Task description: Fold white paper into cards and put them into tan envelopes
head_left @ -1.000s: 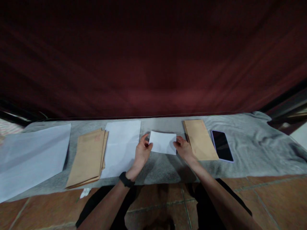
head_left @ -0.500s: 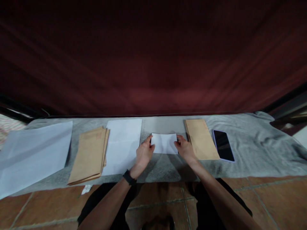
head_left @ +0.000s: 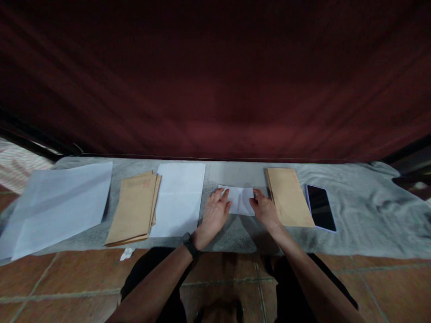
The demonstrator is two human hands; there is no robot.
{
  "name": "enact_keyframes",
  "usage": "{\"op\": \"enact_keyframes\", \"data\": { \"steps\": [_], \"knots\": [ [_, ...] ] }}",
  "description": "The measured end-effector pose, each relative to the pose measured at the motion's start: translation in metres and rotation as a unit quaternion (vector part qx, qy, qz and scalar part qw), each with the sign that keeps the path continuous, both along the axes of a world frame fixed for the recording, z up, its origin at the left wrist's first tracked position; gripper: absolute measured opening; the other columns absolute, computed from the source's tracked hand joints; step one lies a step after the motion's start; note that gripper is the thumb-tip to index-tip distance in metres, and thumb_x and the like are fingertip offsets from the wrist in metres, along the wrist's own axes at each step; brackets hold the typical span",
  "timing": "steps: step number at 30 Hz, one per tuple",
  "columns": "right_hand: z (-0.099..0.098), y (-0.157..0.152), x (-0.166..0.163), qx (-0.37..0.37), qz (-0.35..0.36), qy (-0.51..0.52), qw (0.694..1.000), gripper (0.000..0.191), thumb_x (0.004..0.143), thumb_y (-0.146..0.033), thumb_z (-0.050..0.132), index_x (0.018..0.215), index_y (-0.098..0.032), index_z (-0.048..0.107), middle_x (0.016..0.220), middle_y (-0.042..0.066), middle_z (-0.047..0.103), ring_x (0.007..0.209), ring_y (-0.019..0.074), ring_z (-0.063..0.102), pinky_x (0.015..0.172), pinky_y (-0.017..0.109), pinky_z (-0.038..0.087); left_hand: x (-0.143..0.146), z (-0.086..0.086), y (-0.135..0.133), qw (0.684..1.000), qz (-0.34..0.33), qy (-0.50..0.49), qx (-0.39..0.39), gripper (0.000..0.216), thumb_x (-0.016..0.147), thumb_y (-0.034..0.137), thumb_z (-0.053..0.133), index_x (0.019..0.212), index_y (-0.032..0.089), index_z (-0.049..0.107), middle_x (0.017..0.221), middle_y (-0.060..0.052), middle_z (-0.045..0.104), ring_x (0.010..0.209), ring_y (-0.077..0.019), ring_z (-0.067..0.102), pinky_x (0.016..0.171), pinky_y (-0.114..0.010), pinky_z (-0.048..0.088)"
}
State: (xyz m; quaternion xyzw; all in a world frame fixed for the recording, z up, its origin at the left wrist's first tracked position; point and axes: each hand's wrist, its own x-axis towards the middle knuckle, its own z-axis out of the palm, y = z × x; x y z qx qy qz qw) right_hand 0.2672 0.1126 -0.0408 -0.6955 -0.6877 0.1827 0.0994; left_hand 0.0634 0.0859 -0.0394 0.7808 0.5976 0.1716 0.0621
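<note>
A small folded white paper (head_left: 240,202) lies crosswise in front of me on the grey cloth. My left hand (head_left: 215,210) rests over its left end, fingers stretched out and slightly apart, hiding that edge. At the paper's right edge, the thumb and fingers of my right hand (head_left: 265,210) grip the side. Just beyond my right hand is a stack of brown envelopes (head_left: 289,197). Left of my left hand lie white sheets of paper (head_left: 180,202) with a crease across them.
Another pile of brown envelopes (head_left: 133,208) sits further left, beside large white sheets (head_left: 63,206) at the far left. A phone (head_left: 321,207) with a purple edge lies on the right. A dark red curtain (head_left: 215,98) hangs behind the cloth-covered surface (head_left: 367,215).
My left hand has moved from pinching the paper's left edge to lying over its left end with fingers extended. My right hand stays at the right edge. The view has shifted slightly.
</note>
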Motion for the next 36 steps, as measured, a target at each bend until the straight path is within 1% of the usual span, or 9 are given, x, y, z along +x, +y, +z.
{"op": "enact_keyframes", "data": {
  "steps": [3, 6, 11, 16, 20, 24, 29, 32, 36],
  "knots": [
    [0.0, -0.001, 0.001, 0.0, 0.005, 0.007, 1.0, 0.041, 0.097, -0.025, 0.049, 0.138, -0.021, 0.05, 0.107, 0.008, 0.076, 0.093, 0.0206, 0.073, 0.076, 0.026, 0.049, 0.015, -0.011, -0.009, 0.995, -0.097, 0.014, 0.026, 0.054, 0.102, 0.038, 0.043, 0.15, 0.014, 0.038, 0.159, -0.015, 0.037, 0.149, -0.0285, 0.031, 0.12, -0.05, 0.03],
    [0.0, -0.001, 0.001, 0.0, 0.004, 0.01, 1.0, 0.041, 0.097, -0.025, 0.048, 0.138, -0.02, 0.05, 0.106, 0.008, 0.076, 0.093, 0.0206, 0.073, 0.076, 0.026, 0.05, 0.022, -0.02, -0.016, 0.99, -0.133, 0.031, 0.03, 0.063, 0.102, 0.047, 0.044, 0.154, 0.015, 0.031, 0.163, -0.014, 0.029, 0.153, -0.0262, 0.021, 0.123, -0.048, 0.024],
    [0.0, -0.001, 0.001, 0.001, 0.004, 0.018, 1.0, 0.041, 0.097, -0.026, 0.047, 0.138, -0.02, 0.052, 0.112, 0.01, 0.075, 0.096, 0.0223, 0.073, 0.078, 0.028, 0.051, 0.019, -0.022, -0.017, 0.993, -0.114, 0.04, 0.016, 0.068, 0.1, 0.053, 0.045, 0.154, 0.014, 0.032, 0.164, -0.017, 0.025, 0.153, -0.029, 0.02, 0.123, -0.048, 0.023],
    [0.001, 0.0, 0.003, -0.002, 0.001, 0.01, 1.0, 0.043, 0.097, -0.026, 0.049, 0.139, -0.018, 0.052, 0.108, 0.01, 0.076, 0.092, 0.0225, 0.073, 0.076, 0.029, 0.05, 0.014, -0.02, -0.015, 0.996, -0.077, 0.048, 0.012, 0.074, 0.098, 0.057, 0.047, 0.153, 0.009, 0.033, 0.163, -0.021, 0.026, 0.153, -0.0314, 0.02, 0.123, -0.049, 0.022],
    [0.0, 0.001, 0.004, -0.007, 0.004, 0.03, 1.0, 0.043, 0.096, -0.027, 0.049, 0.138, -0.017, 0.053, 0.104, 0.01, 0.076, 0.09, 0.0225, 0.073, 0.075, 0.028, 0.05, 0.01, -0.02, -0.015, 0.997, -0.051, 0.051, 0.013, 0.076, 0.098, 0.06, 0.045, 0.154, 0.011, 0.032, 0.162, -0.02, 0.028, 0.152, -0.0314, 0.021, 0.123, -0.051, 0.021],
    [-0.004, 0.002, 0.006, -0.007, -0.001, 0.054, 0.999, 0.042, 0.096, -0.025, 0.05, 0.137, -0.018, 0.054, 0.105, 0.01, 0.076, 0.091, 0.0219, 0.073, 0.075, 0.027, 0.049, 0.006, -0.02, -0.014, 0.998, -0.032, 0.053, 0.012, 0.076, 0.097, 0.059, 0.045, 0.154, 0.01, 0.033, 0.162, -0.02, 0.027, 0.152, -0.032, 0.021, 0.123, -0.051, 0.019],
    [-0.007, 0.002, 0.008, 0.006, 0.006, 0.067, 0.998, 0.041, 0.095, -0.025, 0.051, 0.136, -0.018, 0.054, 0.104, 0.009, 0.076, 0.09, 0.0215, 0.072, 0.073, 0.026, 0.049, 0.004, -0.02, -0.014, 0.998, -0.014, 0.069, 0.004, 0.08, 0.098, 0.059, 0.043, 0.154, 0.004, 0.029, 0.161, -0.023, 0.027, 0.152, -0.0328, 0.02, 0.124, -0.05, 0.019],
    [-0.005, 0.001, 0.007, 0.01, 0.008, 0.066, 0.998, 0.042, 0.095, -0.025, 0.051, 0.136, -0.018, 0.054, 0.101, 0.008, 0.077, 0.086, 0.0209, 0.072, 0.071, 0.026, 0.049, 0.004, -0.021, -0.014, 0.997, -0.008, 0.082, 0.004, 0.081, 0.098, 0.059, 0.041, 0.155, 0.002, 0.027, 0.161, -0.023, 0.027, 0.152, -0.0326, 0.02, 0.124, -0.049, 0.019],
    [0.001, -0.003, 0.003, 0.019, -0.005, 0.034, 0.999, 0.042, 0.096, -0.025, 0.049, 0.137, -0.021, 0.052, 0.102, 0.007, 0.076, 0.088, 0.0214, 0.072, 0.074, 0.028, 0.051, 0.004, -0.022, -0.014, 0.996, -0.006, 0.084, 0.008, 0.08, 0.098, 0.059, 0.041, 0.154, 0.003, 0.028, 0.162, -0.022, 0.028, 0.152, -0.0324, 0.021, 0.123, -0.049, 0.019]
  ]
}}
